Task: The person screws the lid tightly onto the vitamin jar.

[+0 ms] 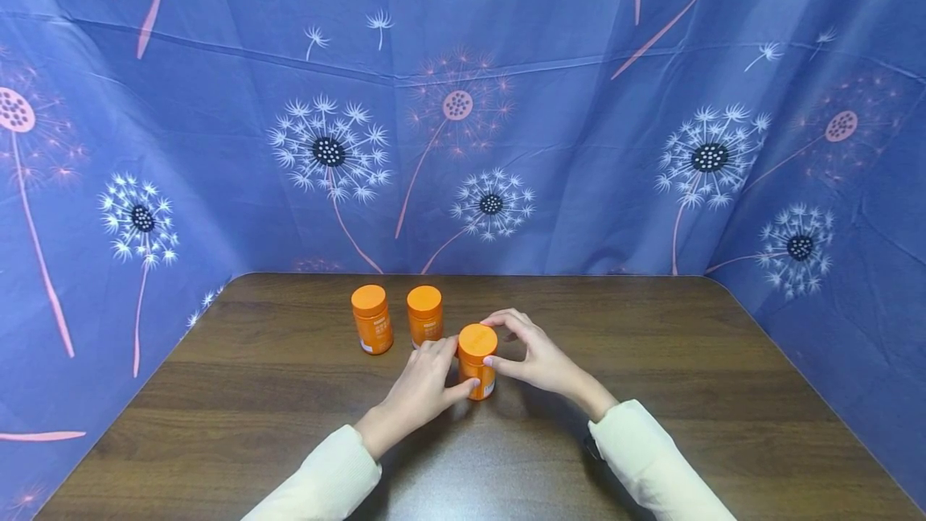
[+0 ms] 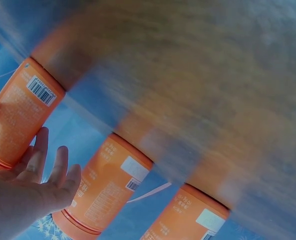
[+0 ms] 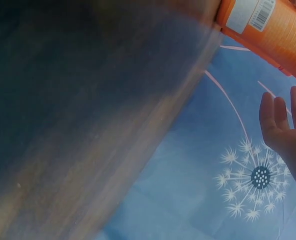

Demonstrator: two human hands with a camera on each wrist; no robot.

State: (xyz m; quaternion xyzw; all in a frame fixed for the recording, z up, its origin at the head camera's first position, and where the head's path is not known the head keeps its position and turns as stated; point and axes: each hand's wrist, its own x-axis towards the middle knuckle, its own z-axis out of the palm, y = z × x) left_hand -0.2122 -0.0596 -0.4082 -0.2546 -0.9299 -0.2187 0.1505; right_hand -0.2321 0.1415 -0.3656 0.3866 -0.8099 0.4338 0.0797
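Note:
An orange pill bottle (image 1: 478, 380) with a screw lid (image 1: 477, 339) stands upright on the wooden table. My left hand (image 1: 423, 386) holds its body from the left, the thumb across the front and the fingers at the far left side. From the right, my right hand (image 1: 538, 356) grips around the lid, thumb at the near edge and index finger at the far edge. The left wrist view shows the held bottle's barcode side. In the right wrist view, the other right fingers (image 3: 282, 112) extend apart from the bottle.
Two similar orange bottles stand upright behind and to the left: one farther left (image 1: 372, 324), another (image 1: 425, 316) just behind my left hand. The brown wooden table (image 1: 687, 360) is bordered by a blue dandelion-print cloth (image 1: 579, 143) at the back and sides.

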